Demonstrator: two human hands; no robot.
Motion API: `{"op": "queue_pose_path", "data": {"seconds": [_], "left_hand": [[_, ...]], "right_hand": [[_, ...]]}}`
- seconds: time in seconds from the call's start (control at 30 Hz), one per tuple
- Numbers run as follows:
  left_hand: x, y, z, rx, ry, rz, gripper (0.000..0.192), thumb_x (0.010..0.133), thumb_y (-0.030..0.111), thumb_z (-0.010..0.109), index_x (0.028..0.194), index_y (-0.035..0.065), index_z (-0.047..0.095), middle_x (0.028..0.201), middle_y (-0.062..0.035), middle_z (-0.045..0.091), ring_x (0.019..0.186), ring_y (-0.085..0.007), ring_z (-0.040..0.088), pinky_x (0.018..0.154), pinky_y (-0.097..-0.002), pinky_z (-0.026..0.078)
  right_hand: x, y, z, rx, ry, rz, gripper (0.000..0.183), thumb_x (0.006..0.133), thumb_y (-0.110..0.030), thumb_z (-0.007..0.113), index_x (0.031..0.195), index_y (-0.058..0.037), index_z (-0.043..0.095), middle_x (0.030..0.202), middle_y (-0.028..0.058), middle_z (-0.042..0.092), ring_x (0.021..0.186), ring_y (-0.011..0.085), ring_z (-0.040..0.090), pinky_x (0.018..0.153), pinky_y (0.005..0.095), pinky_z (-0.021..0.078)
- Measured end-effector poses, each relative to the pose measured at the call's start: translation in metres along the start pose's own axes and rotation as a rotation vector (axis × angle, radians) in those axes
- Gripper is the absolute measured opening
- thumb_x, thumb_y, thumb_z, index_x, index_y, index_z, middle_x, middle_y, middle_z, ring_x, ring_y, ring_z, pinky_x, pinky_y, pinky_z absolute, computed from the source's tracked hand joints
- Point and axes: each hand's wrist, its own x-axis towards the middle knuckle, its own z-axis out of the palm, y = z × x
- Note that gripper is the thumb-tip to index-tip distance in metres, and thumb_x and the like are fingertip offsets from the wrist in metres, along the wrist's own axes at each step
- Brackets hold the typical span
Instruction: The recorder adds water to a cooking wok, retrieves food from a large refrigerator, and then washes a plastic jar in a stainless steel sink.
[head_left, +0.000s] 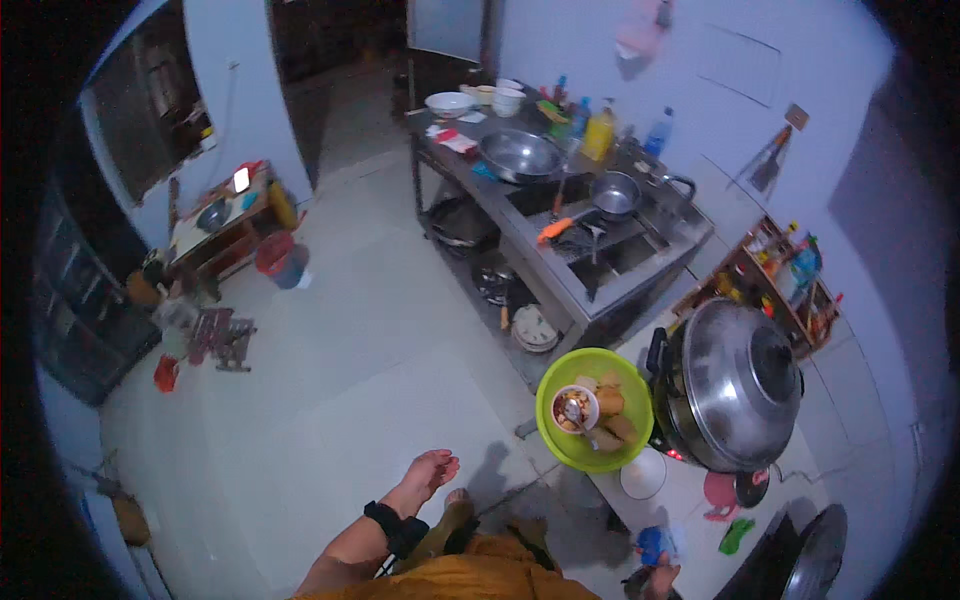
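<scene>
My left hand (431, 474) hangs over the pale tiled floor, its fingers loosely bent, and nothing shows in it. A black band (395, 529) circles that wrist. At the lower right edge, my right hand (663, 579) grips a small blue and whitish item (658, 546), too blurred to name. Ahead of it a white round lid or plate (643, 474) lies on the counter. Beyond that is a lime-green plastic basin (553, 444), holding a bowl of food (576, 409) with a spoon and several pale brown pieces. Right of the basin stands a large lidded metal pot (731, 382).
A metal sink bench (559, 279) holds a steel basin (521, 154), an orange-handled saucepan (616, 195), bowls and bottles. A condiment rack (772, 281) stands behind the pot. Near my right hand are a pink cup (720, 491) and green cloth-like item (736, 535). A bucket (283, 260) sits across the floor.
</scene>
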Motion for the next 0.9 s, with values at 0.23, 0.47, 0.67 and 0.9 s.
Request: {"op": "queue_pose_path", "data": {"seconds": [0.23, 0.47, 0.67, 0.9], "left_hand": [[0.011, 0.023, 0.047, 0.201, -0.162, -0.037, 0.025, 0.081, 0.003, 0.050, 0.106, -0.0002, 0.049, 0.094, -0.0127, 0.059, 0.082, -0.0192, 0.059, 0.069, -0.0272, 0.049], [0.011, 0.015, 0.047, 0.124, -0.124, -0.162, 0.020, 0.082, 0.008, 0.051, 0.101, 0.0030, 0.050, 0.090, -0.0115, 0.058, 0.079, -0.0196, 0.058, 0.066, -0.0276, 0.049], [0.006, -0.009, 0.071, 0.128, -0.165, -0.156, 0.019, 0.080, 0.007, 0.052, 0.099, 0.0026, 0.050, 0.087, -0.0110, 0.057, 0.076, -0.0199, 0.058, 0.063, -0.0268, 0.049], [-0.005, -0.053, 0.162, 0.167, -0.183, -0.191, 0.017, 0.080, 0.006, 0.053, 0.096, 0.0013, 0.051, 0.088, -0.0118, 0.058, 0.074, -0.0210, 0.058, 0.062, -0.0273, 0.049]], "right_hand": [[-0.057, -0.021, 0.071, -0.550, -0.161, -0.143, 0.026, 0.082, -0.014, 0.057, 0.103, 0.0009, 0.054, 0.083, 0.0103, 0.061, 0.071, 0.0171, 0.055, 0.068, 0.0324, 0.0454], [-0.055, -0.047, 0.041, -0.036, 0.130, -0.128, 0.024, 0.084, -0.008, 0.054, 0.106, 0.0016, 0.053, 0.088, 0.0096, 0.059, 0.075, 0.0167, 0.058, 0.058, 0.0330, 0.0502], [0.005, 0.004, -0.003, -0.042, 0.380, -0.315, 0.021, 0.085, -0.012, 0.055, 0.101, 0.0016, 0.054, 0.088, 0.0092, 0.059, 0.073, 0.0166, 0.059, 0.056, 0.0309, 0.0537], [0.097, 0.070, -0.058, -0.021, 0.496, -0.030, 0.017, 0.085, -0.013, 0.056, 0.092, 0.0027, 0.057, 0.086, 0.0082, 0.059, 0.072, 0.0174, 0.059, 0.057, 0.0318, 0.0534]]}}
